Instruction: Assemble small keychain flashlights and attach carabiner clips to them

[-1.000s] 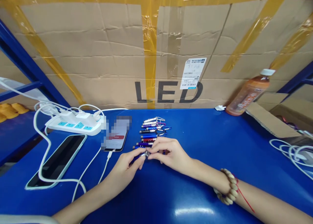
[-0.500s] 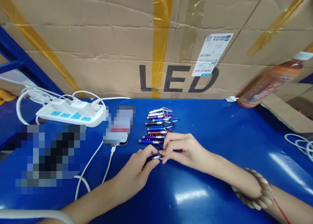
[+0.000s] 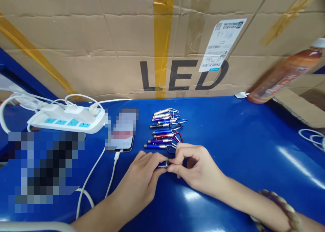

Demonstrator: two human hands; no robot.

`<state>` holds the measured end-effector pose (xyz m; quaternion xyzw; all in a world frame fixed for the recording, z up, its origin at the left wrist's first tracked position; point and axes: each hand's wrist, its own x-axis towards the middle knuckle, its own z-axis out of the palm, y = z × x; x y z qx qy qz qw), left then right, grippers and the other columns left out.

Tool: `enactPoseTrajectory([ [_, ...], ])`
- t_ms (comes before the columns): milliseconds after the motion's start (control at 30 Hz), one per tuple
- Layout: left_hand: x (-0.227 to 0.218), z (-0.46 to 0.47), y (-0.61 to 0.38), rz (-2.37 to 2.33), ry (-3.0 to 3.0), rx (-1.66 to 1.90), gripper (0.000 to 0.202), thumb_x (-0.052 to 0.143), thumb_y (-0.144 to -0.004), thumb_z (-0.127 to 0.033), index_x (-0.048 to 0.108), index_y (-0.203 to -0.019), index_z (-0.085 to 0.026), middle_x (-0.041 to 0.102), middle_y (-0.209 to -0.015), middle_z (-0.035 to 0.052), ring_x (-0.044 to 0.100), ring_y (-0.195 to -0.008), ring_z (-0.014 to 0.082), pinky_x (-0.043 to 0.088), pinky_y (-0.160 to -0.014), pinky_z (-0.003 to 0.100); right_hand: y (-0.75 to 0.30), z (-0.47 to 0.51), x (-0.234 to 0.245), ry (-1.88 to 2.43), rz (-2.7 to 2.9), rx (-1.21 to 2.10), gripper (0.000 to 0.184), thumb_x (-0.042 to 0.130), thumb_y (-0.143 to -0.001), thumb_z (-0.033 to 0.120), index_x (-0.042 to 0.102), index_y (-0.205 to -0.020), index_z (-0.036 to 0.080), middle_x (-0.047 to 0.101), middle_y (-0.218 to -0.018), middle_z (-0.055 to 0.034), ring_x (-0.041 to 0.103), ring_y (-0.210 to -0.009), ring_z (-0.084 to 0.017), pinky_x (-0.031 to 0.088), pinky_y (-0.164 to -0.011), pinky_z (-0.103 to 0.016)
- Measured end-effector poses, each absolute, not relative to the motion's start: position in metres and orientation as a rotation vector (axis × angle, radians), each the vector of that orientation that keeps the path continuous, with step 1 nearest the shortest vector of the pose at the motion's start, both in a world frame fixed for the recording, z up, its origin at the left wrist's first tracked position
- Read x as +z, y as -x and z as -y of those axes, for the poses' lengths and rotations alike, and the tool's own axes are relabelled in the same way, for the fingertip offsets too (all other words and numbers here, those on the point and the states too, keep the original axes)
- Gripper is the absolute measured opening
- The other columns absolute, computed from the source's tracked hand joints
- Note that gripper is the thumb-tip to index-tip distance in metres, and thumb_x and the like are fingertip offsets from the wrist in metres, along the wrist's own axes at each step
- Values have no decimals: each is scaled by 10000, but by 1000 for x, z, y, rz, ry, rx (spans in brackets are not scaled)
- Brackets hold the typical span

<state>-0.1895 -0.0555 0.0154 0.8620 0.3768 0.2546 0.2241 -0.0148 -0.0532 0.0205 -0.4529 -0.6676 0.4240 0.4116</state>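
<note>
Between my two hands is a small blue mini flashlight (image 3: 163, 164), mostly covered by fingers. My left hand (image 3: 143, 172) is closed around its body with thumb and forefinger. At its right end, the thumb and forefinger of my right hand (image 3: 199, 162) are pinched together; whatever part they grip is hidden. Just beyond lies a column of several similar mini flashlights with carabiner clips, among them a blue one (image 3: 155, 146), a red one (image 3: 162, 136), a black one (image 3: 160, 126) and a silver one (image 3: 161, 111).
A phone (image 3: 124, 127), partly blurred out, lies left of the column with a white cable (image 3: 111, 176) plugged in. Farther left stands a white power strip (image 3: 98, 123). A large cardboard box (image 3: 122, 56) backs the blue table (image 3: 228, 130). An orange drink bottle (image 3: 284, 76) leans at the right.
My right hand has shifted slightly down and right, uncovering more carabiner clips. My left hand has turned a little around the blue mini flashlight. The camera view has shifted slightly.
</note>
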Motion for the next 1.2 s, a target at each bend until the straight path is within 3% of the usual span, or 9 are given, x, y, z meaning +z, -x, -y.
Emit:
enactPoseTrajectory([
  [267,10,56,191,-994,-2502,750,154,401,-891,-69,517,-883,-170,541,-652,-12,463,-575,138,348,-594,262,14,54,24,1358,1335,1629,344,724,-616,337,452,-485,173,468,-409,57,397,-297,-37,295,-271,-151],
  [567,13,54,189,-1010,-2432,722,156,427,-890,-83,527,-941,-192,605,-726,3,527,-633,151,378,-621,269,10,52,25,1435,1256,1760,344,754,-591,349,488,-493,155,473,-375,62,410,-315,-34,327,-268,-116],
  [733,16,56,189,-954,-2406,639,320,436,-884,-61,494,-1140,-246,622,-792,-7,545,-678,148,399,-683,276,3,50,22,1385,1336,1797,376,746,-601,417,488,-519,157,460,-393,65,397,-333,-36,308,-288,-127],
  [800,19,56,188,-926,-2381,666,306,428,-892,-75,508,-1128,-251,609,-770,-11,533,-658,144,400,-643,258,1,51,20,1357,1454,1662,417,745,-608,439,463,-493,155,458,-407,60,382,-352,-33,296,-313,-136],
  [900,24,55,186,-943,-2286,720,258,418,-897,-87,538,-1068,-237,599,-762,-10,532,-647,134,411,-604,228,-4,52,17,1247,1722,1152,396,719,-676,425,505,-500,142,511,-497,35,419,-420,-38,333,-379,-149],
  [1000,26,55,186,-965,-2231,717,242,417,-896,-89,545,-1051,-224,604,-764,-9,540,-642,125,423,-585,204,-10,52,16,1043,1950,681,220,687,-748,367,643,-736,151,596,-668,7,507,-502,-50,394,-444,-153],
  [1067,25,55,187,-965,-2232,732,236,421,-896,-100,535,-1067,-216,623,-812,3,562,-675,129,440,-614,205,-13,52,16,905,2072,483,177,664,-788,298,660,-918,178,628,-771,-7,562,-580,-60,421,-492,-156],
  [1200,22,55,189,-947,-2247,667,208,388,-910,-130,539,-1033,-204,628,-790,7,569,-631,129,432,-570,205,-18,51,15,781,2163,346,153,620,-829,191,670,-973,202,639,-842,-10,563,-585,-51,413,-505,-165],
])
